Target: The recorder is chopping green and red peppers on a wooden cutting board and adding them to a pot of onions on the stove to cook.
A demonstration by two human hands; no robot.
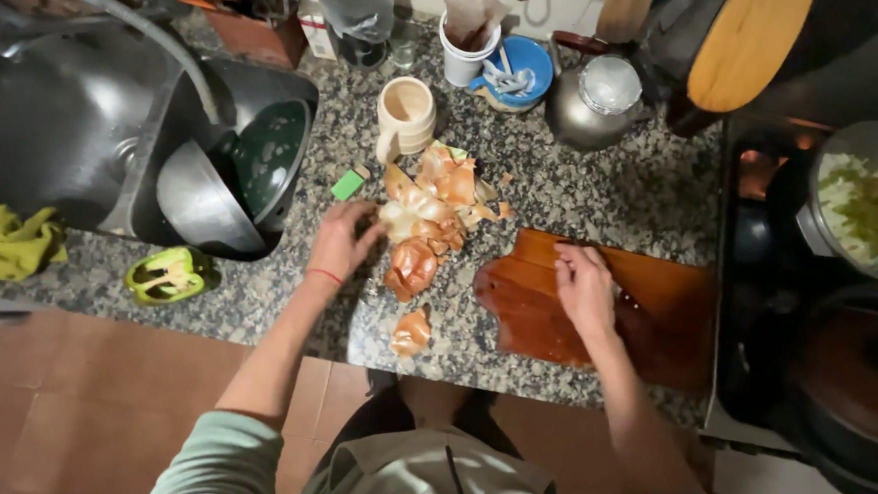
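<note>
L hand sits at the pile of onion skins on the granite counter, fingers curled onto the skins at its 3 o'clock side. R hand lies palm-down on the wooden cutting board, fingers loosely together; can't tell if anything's under it. More loose skin at 6 o'clock of the pile. Ceramic mug at 12, green pepper piece near the sink at 9. Kettle w/ lid at 1 o'clock.

Cream mug, steel kettle, sink
</note>
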